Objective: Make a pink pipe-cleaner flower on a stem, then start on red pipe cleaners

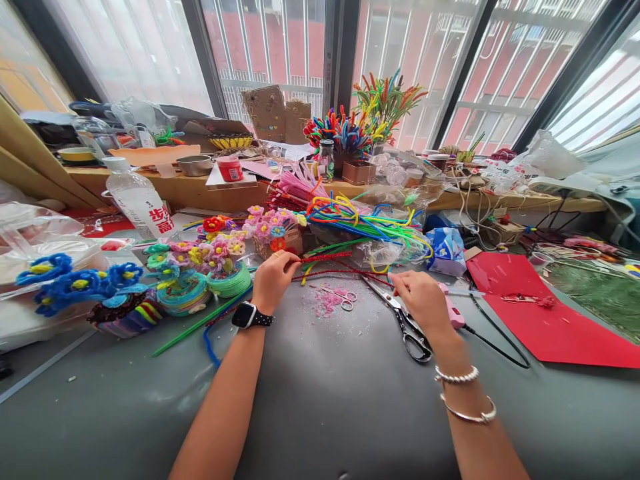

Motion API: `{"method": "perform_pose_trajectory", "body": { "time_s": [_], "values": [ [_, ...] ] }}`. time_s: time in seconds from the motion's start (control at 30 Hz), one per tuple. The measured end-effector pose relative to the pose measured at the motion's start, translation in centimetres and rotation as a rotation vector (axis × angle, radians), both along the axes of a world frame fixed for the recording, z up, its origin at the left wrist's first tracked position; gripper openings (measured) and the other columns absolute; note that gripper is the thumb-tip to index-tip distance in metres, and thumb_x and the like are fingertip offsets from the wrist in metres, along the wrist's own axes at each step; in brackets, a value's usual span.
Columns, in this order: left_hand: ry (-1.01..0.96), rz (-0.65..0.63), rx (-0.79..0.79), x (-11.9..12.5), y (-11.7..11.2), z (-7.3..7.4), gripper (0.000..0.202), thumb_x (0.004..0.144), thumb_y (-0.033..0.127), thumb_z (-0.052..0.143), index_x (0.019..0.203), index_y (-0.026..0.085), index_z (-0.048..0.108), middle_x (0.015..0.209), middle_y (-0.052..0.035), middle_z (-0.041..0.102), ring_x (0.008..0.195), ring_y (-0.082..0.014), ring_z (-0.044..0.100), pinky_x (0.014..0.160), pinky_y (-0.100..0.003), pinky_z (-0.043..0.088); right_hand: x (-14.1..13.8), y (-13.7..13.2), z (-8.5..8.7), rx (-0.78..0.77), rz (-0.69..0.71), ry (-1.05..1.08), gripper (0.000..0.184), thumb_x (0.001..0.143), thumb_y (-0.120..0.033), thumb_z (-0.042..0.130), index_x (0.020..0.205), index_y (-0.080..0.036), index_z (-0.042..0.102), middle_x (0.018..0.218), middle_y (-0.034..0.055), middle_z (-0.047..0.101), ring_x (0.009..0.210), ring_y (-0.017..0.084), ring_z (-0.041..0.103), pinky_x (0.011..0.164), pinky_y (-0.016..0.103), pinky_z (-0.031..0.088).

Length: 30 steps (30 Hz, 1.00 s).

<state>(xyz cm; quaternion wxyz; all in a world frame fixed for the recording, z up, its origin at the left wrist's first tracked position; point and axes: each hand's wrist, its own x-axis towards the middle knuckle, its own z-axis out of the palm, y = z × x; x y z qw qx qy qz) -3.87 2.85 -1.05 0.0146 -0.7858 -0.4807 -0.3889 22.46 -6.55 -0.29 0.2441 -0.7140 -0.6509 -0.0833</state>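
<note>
My left hand [273, 279], with a black watch on its wrist, is closed in a pinch on the end of a red glittery pipe cleaner [325, 257] that runs off to the right. My right hand [420, 300], with two silver bracelets on its wrist, is curled over thin red pipe cleaners [345, 272] lying on the grey table [320, 400]. Its fingers are pressed together on their end. Large black-handled scissors [407, 327] lie just under my right hand. Small pink scissors [343, 298] and pink fluff [325, 303] lie between my hands.
A heap of coloured pipe cleaners [365, 220] lies behind my hands. Pipe-cleaner flower baskets [220, 260] and blue flowers [75, 283] stand at the left, with a plastic bottle [137, 200]. A red paper sheet [540, 313] and a pink glue gun [455, 313] with a black cord are at the right.
</note>
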Motion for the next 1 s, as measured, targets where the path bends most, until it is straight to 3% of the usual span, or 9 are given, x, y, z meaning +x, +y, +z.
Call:
{"method": "perform_pose_trajectory", "body": {
  "time_s": [0.07,0.13,0.27,0.37,0.5,0.67,0.77,0.9,1.0],
  "values": [
    [-0.012,0.011,0.005,0.0,0.0,0.0,0.016,0.076,0.026,0.045,0.076,0.019,0.059,0.077,-0.0038,0.062,0.075,-0.0169,0.056,0.066,-0.025,0.040,1.1,-1.6,-0.3,-0.080,-0.004,-0.054,0.021,0.077,-0.033,0.048,0.081,-0.020,0.063,0.089,0.0069,0.065,0.085,0.022,0.055,0.067,0.030,0.035],
    [-0.029,0.025,0.006,0.1,-0.1,0.0,0.016,0.076,0.027,0.045,0.076,0.019,0.059,0.078,-0.0036,0.061,0.074,-0.0163,0.056,0.065,-0.024,0.040,2.1,-3.0,-0.8,-0.263,-0.056,-0.019,0.027,0.070,-0.035,0.055,0.091,-0.018,0.060,0.090,0.0085,0.064,0.079,0.023,0.057,0.059,0.029,0.037],
    [-0.054,0.050,0.008,0.1,-0.1,0.1,0.015,0.076,0.027,0.046,0.076,0.019,0.059,0.077,-0.0030,0.061,0.071,-0.0155,0.055,0.064,-0.024,0.040,3.0,-4.7,-1.5,-0.598,-0.044,0.019,0.018,0.062,-0.029,0.061,0.075,-0.017,0.058,0.073,0.0075,0.063,0.063,0.021,0.058,0.047,0.025,0.033],
    [-0.066,0.051,0.001,0.2,-0.1,0.1,0.014,0.076,0.026,0.047,0.076,0.020,0.058,0.078,-0.0028,0.060,0.071,-0.0152,0.055,0.064,-0.024,0.040,2.8,-4.8,-1.6,-0.631,-0.027,0.021,0.011,0.063,-0.021,0.054,0.073,-0.016,0.054,0.070,0.0061,0.062,0.059,0.018,0.056,0.046,0.024,0.030],
    [-0.079,0.036,-0.011,0.2,0.0,0.1,0.013,0.075,0.026,0.047,0.075,0.020,0.058,0.078,-0.0028,0.060,0.071,-0.0152,0.055,0.064,-0.024,0.040,2.4,-3.8,-1.1,-0.702,0.052,0.051,0.007,0.058,-0.020,0.052,0.056,-0.017,0.046,0.059,0.0034,0.058,0.054,0.015,0.052,0.042,0.023,0.026],
    [-0.105,0.037,-0.010,0.1,0.0,0.0,0.012,0.075,0.026,0.047,0.074,0.020,0.057,0.078,-0.0028,0.060,0.073,-0.0158,0.055,0.064,-0.024,0.040,2.7,-3.3,0.6,-0.913,0.217,0.589,0.009,0.061,-0.021,0.048,0.054,-0.017,0.042,0.046,-0.0036,0.048,0.041,0.008,0.048,0.041,0.019,0.034],
    [-0.136,0.058,0.000,0.2,-0.1,0.2,0.011,0.075,0.025,0.047,0.074,0.019,0.057,0.079,-0.0029,0.060,0.071,-0.0155,0.055,0.064,-0.024,0.040,3.3,-3.8,1.8,-0.953,0.256,0.894,0.013,0.068,-0.026,0.044,0.061,-0.016,0.048,0.055,0.0002,0.058,0.047,0.008,0.054,0.045,0.018,0.038],
    [-0.171,0.077,-0.005,0.2,-0.1,0.3,0.012,0.075,0.026,0.047,0.073,0.018,0.056,0.078,-0.0037,0.059,0.069,-0.0155,0.055,0.063,-0.025,0.040,4.1,-4.6,2.4,-0.957,0.346,1.067,0.028,0.073,-0.035,0.043,0.060,-0.013,0.054,0.066,0.0086,0.065,0.052,0.010,0.058,0.047,0.018,0.040],
    [-0.196,0.094,-0.015,0.2,-0.1,0.3,0.013,0.075,0.026,0.047,0.071,0.018,0.056,0.077,-0.0038,0.059,0.067,-0.0149,0.054,0.062,-0.025,0.041,4.7,-5.0,2.3,-0.899,0.343,1.101,0.038,0.074,-0.043,0.042,0.057,-0.012,0.056,0.061,0.0090,0.064,0.046,0.010,0.054,0.042,0.019,0.038]
  ]
}}
